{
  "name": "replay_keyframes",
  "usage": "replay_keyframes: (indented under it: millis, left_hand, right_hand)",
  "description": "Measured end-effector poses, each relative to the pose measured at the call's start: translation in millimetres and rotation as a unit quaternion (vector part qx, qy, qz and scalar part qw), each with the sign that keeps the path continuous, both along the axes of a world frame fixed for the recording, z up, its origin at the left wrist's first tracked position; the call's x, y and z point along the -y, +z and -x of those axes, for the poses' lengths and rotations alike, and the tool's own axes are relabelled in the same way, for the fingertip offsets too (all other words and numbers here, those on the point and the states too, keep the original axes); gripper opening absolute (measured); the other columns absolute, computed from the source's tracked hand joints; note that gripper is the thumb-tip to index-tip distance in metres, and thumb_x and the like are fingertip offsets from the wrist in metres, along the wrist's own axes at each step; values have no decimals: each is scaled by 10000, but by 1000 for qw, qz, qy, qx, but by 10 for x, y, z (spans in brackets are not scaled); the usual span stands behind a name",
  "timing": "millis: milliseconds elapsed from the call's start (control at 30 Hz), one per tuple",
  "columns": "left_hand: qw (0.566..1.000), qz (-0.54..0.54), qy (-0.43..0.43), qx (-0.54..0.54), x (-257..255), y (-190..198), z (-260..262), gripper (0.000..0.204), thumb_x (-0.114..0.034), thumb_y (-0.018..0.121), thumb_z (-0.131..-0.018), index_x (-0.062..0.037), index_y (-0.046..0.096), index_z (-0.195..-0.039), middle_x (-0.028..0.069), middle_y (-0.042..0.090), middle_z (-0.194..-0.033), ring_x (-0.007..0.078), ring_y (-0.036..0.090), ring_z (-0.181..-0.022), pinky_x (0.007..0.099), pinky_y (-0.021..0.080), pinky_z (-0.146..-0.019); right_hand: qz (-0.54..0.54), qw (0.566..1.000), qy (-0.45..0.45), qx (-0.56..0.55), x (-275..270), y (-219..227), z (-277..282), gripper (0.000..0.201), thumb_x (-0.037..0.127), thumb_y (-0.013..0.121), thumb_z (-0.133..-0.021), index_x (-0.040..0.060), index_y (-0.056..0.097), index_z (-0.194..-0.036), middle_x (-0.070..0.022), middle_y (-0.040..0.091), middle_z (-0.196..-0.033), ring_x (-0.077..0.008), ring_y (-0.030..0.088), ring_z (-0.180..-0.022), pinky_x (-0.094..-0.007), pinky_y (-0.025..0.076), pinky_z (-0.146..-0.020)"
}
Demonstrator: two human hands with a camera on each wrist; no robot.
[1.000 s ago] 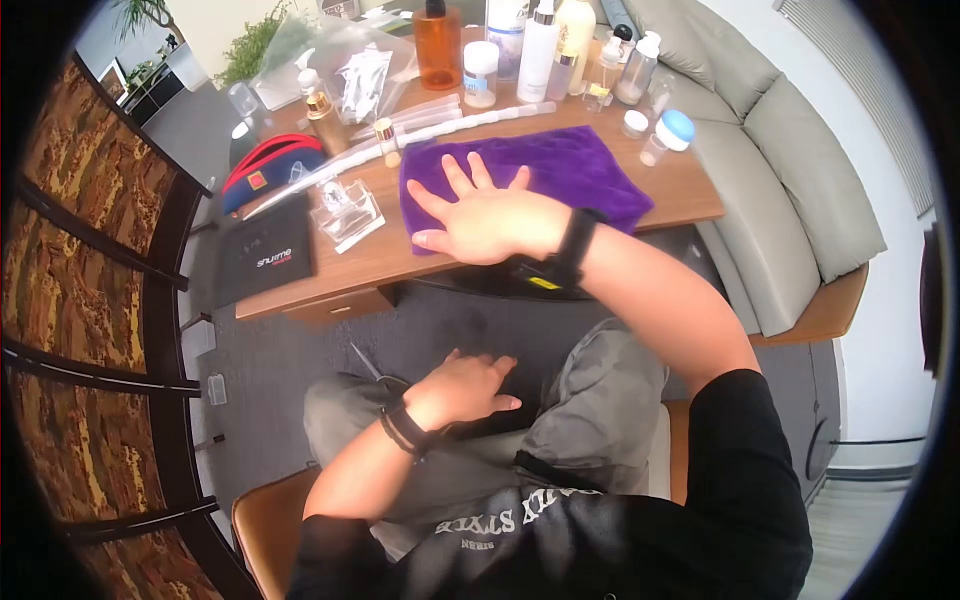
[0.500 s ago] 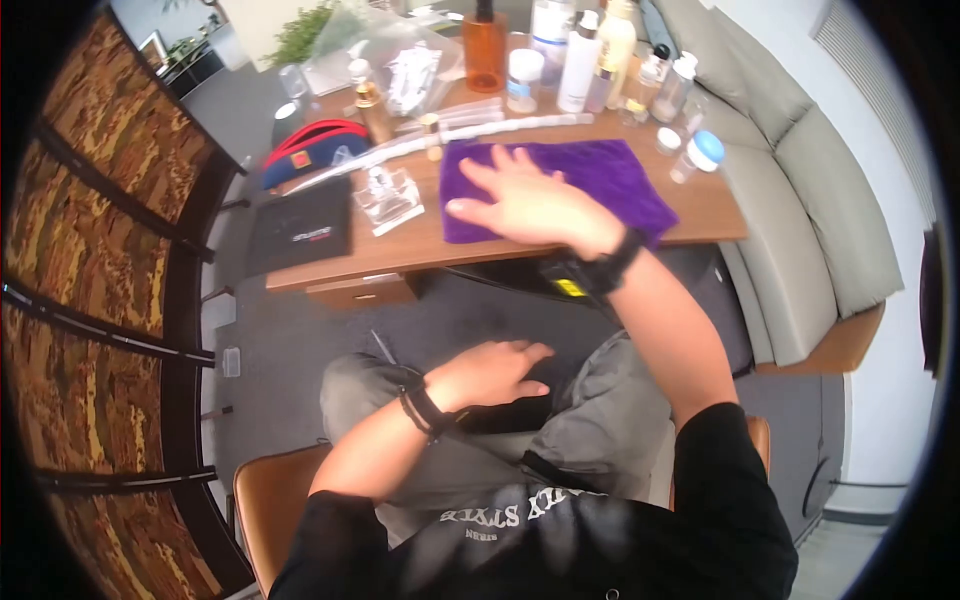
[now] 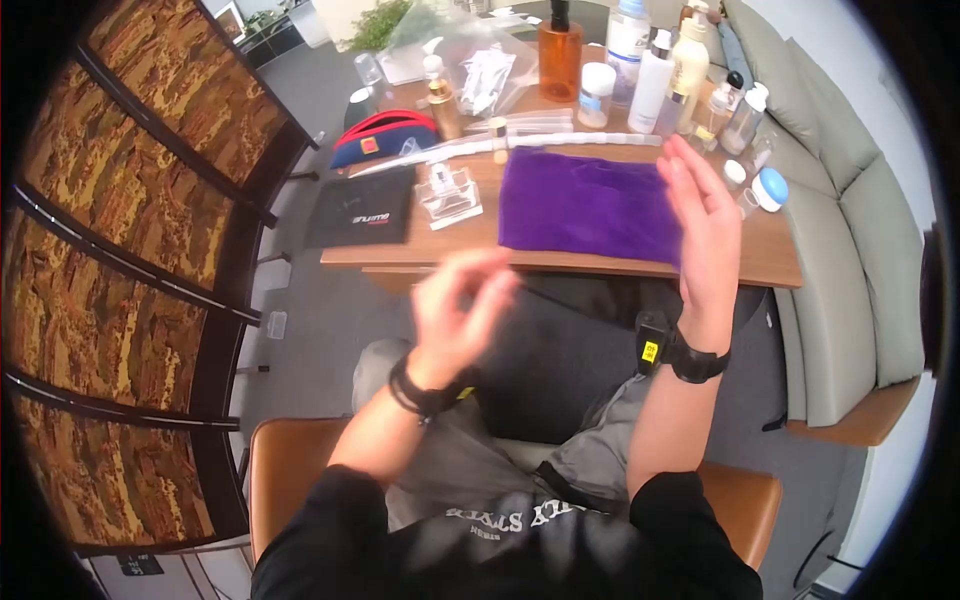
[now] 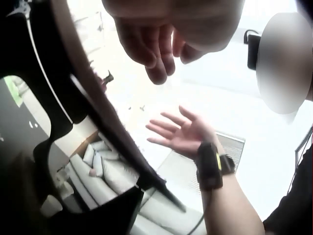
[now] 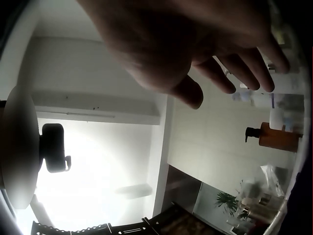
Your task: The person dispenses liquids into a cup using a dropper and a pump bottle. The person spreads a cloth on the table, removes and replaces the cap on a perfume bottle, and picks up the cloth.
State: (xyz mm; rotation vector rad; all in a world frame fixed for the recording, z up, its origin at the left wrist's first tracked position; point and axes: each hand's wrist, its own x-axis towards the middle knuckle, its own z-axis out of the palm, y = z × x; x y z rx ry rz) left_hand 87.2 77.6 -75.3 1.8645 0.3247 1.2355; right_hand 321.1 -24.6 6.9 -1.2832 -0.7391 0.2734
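A purple cloth lies spread flat along the front of the wooden table. My right hand is raised at the cloth's right end, fingers extended and nothing in it; it overlaps the cloth's edge in the head view. The left hand, slightly blurred, is lifted in front of the table edge, left of the cloth. Its fingers bend loosely around empty air. Both palms turn inward, well apart, and the left wrist view shows the right hand with fingers spread.
Left of the cloth are a clear acrylic stand, a black pouch and a red-and-blue case. An orange pump bottle stands behind among several other bottles. A blue-lidded jar is near the right edge, by a grey sofa.
My right hand has come off the purple cloth and moved to its right end, turning on its side. The left hand has risen from the lap towards the table edge.
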Motion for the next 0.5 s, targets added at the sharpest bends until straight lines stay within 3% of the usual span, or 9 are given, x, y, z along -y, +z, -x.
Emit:
replay_keyframes:
  millis: [33, 100, 133, 167, 200, 233, 267, 433, 500]
  left_hand:
    - [997, 50, 31, 52, -29, 80, 30, 214, -5, 710, -961, 21, 662, -1168, 94, 740, -942, 138, 726, -782, 272, 587, -659]
    - [988, -22, 141, 59, -219, 269, 91, 242, 8, 690, -971, 21, 617, -1202, 58, 675, -982, 110, 669, -813, 245, 551, -716]
    - [986, -15, 155, 66, -251, 409, 88, 295, -29, 647, -1009, -2, 543, -1284, 63, 659, -986, 110, 652, -791, 207, 504, -614]
    - [977, -44, 199, 63, -397, 445, 114, 311, -31, 659, -1003, -4, 542, -1290, 62, 654, -1003, 110, 651, -803, 208, 499, -602]
    - [976, 12, 189, 111, -425, 571, 92, 318, -35, 662, -1003, -5, 542, -1295, 67, 657, -1014, 113, 651, -807, 206, 499, -601]
    - [969, 9, 212, 129, -514, 656, 102, 322, -43, 662, -1004, 1, 539, -1298, 80, 666, -1036, 121, 660, -824, 211, 504, -602]
    - [962, 20, 235, 138, -560, 766, 103, 324, -51, 658, -1005, 8, 537, -1299, 102, 675, -1062, 133, 671, -841, 225, 511, -609]
    - [954, 152, 105, 238, -762, 882, 193, 436, -321, 474, -1109, 3, 493, -1399, 177, 640, -1263, 276, 652, -1101, 379, 536, -881]
    - [938, 187, -71, 283, -737, 799, 194, 558, -447, 430, -1115, -2, 466, -1450, 203, 603, -1356, 302, 618, -1192, 416, 513, -952]
  right_hand:
    - [-3, 1000, -7, -1, 20, 2, -41, 440, 187, 661, -1047, -65, 603, -1403, -106, 687, -1282, -129, 622, -1166, -278, 471, -1045]
    - [4, 1000, -3, -1, 74, -59, -131, 413, 163, 670, -1038, -62, 624, -1382, -103, 692, -1281, -117, 618, -1162, -269, 466, -1044]
    - [27, 999, 2, 29, 102, -143, -240, 507, 302, 589, -1083, -75, 573, -1421, -189, 662, -1344, -213, 629, -1239, -342, 463, -1094]
    - [31, 999, -3, 27, 127, -172, -325, 507, 302, 589, -1083, -75, 573, -1421, -189, 662, -1344, -213, 629, -1239, -342, 463, -1094]
    - [-85, 978, 124, -148, 146, -180, -409, 587, 380, 515, -1097, -84, 514, -1457, -247, 609, -1397, -296, 591, -1301, -413, 445, -1126]
    - [-196, 898, 241, -311, 178, -172, -482, 671, 458, 441, -1110, -92, 455, -1493, -305, 557, -1449, -378, 554, -1363, -483, 427, -1157]
    - [-231, 871, 254, -351, 183, -81, -446, 785, 561, 312, -1101, -94, 357, -1530, -381, 432, -1518, -499, 422, -1443, -649, 349, -1179]
    - [-289, 803, 337, -397, 209, -142, -502, 801, 588, 304, -1092, -92, 382, -1509, -389, 398, -1533, -507, 343, -1485, -752, 276, -1162]
    - [-288, 787, 367, -404, 201, -186, -506, 814, 594, 298, -1091, -97, 364, -1516, -392, 394, -1533, -511, 340, -1485, -752, 278, -1162]
